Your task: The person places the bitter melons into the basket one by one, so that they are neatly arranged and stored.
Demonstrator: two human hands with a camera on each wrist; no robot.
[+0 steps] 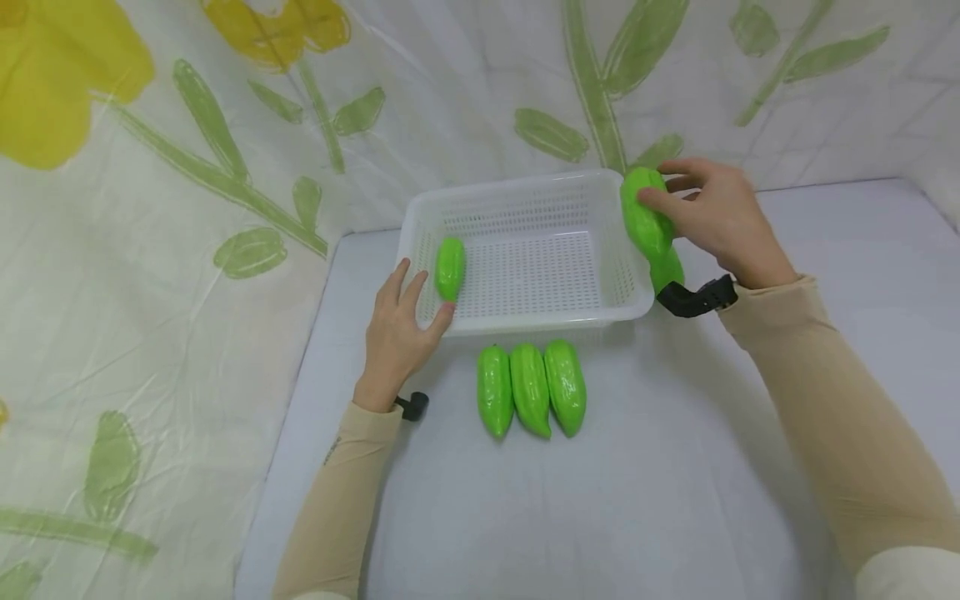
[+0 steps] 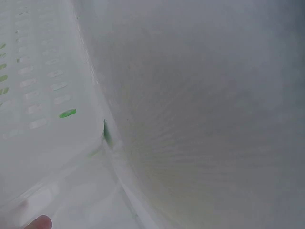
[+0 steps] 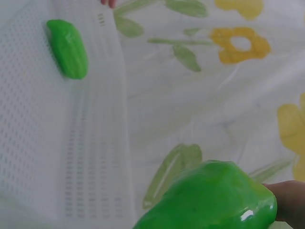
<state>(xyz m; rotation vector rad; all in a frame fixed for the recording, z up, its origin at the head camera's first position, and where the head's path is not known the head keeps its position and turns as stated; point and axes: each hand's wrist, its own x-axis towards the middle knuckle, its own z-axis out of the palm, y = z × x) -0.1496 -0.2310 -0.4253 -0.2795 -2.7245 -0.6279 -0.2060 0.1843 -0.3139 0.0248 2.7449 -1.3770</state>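
My right hand (image 1: 716,212) grips a glossy green ridged vegetable (image 1: 643,208) above the right rim of a white plastic basket (image 1: 525,321). Just below it, a second green vegetable (image 1: 666,268) shows partly beside the basket's right wall. My left hand (image 1: 397,333) rests at the basket's front left corner, fingers spread and fairly straight along the rim. Inside the basket, near that hand, lies one green vegetable (image 1: 450,268). In the right wrist view the held vegetable (image 3: 214,200) fills the bottom, with a fingertip at its side. The left wrist view shows mostly basket wall (image 2: 47,157) and a fingertip.
Three more green vegetables (image 1: 529,390) lie side by side on the white table (image 1: 570,517), in front of the basket. Behind and to the left hangs a pale sheet (image 1: 465,100) printed with yellow flowers and green leaves.
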